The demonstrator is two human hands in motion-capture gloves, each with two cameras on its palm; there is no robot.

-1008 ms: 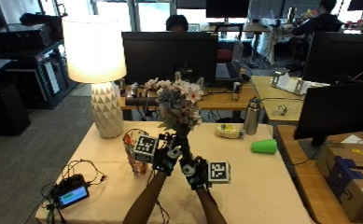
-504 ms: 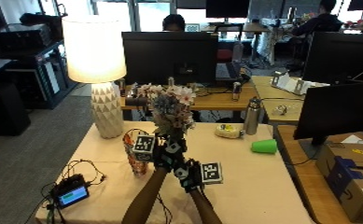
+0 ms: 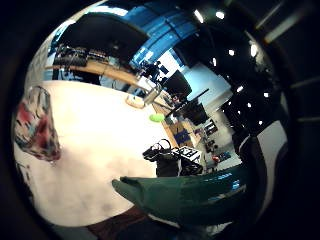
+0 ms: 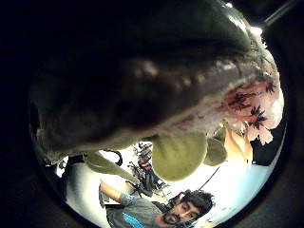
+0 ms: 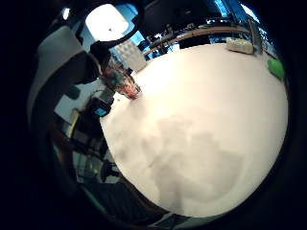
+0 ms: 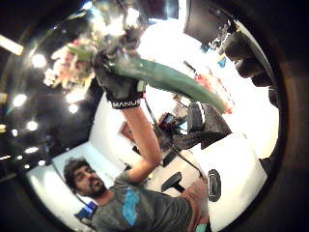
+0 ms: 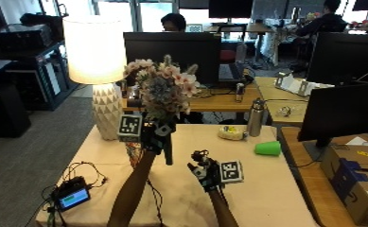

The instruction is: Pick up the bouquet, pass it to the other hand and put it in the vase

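Note:
My left hand (image 7: 155, 135) grips the green stems of the bouquet (image 7: 162, 90) and holds it upright above the table, with the pink, white and blue flowers on top. The stem ends (image 7: 169, 158) hang below that hand. In the right thumb side palm view the gloved left hand (image 6: 118, 87) is wrapped round the stem (image 6: 164, 79). My right hand (image 7: 204, 171) hovers lower and to the right, apart from the bouquet, fingers relaxed and holding nothing. The patterned glass vase (image 7: 132, 153) stands on the table just behind my left forearm, partly hidden; the vase (image 5: 122, 81) also shows in the right palm view.
A lit lamp (image 7: 98, 61) stands at the table's back left. A green cup (image 7: 268, 148), a metal bottle (image 7: 255, 118) and a pale roll (image 7: 232, 134) lie to the back right. A small screen device with cables (image 7: 72, 196) sits front left. A monitor (image 7: 171, 49) stands behind.
My right hand has let go of the stems and dropped away to the right. My left hand has lifted the bouquet up and to the left, towards the vase.

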